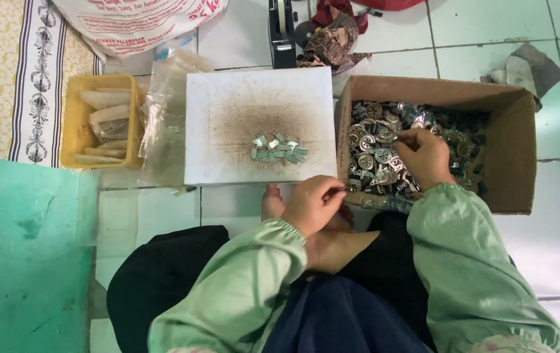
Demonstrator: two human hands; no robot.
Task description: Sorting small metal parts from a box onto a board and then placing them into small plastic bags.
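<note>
My left hand (314, 204) hovers just in front of the white board (228, 157), fingers closed on a small dark metal piece. My right hand (426, 155) reaches into the cardboard box (515, 157) and pinches one of the several round metal parts (375, 147) heaped inside. A small pile of flat silvery metal pieces (278, 149) lies in the middle of the stained white board. Both arms wear light green sleeves.
A yellow tray (69, 131) with pale packets sits at the left, with clear plastic bags (165, 124) beside it. A tape dispenser (282, 33) and crumpled cloth (332, 36) lie behind the board. A green mat (25, 261) covers the floor at the left.
</note>
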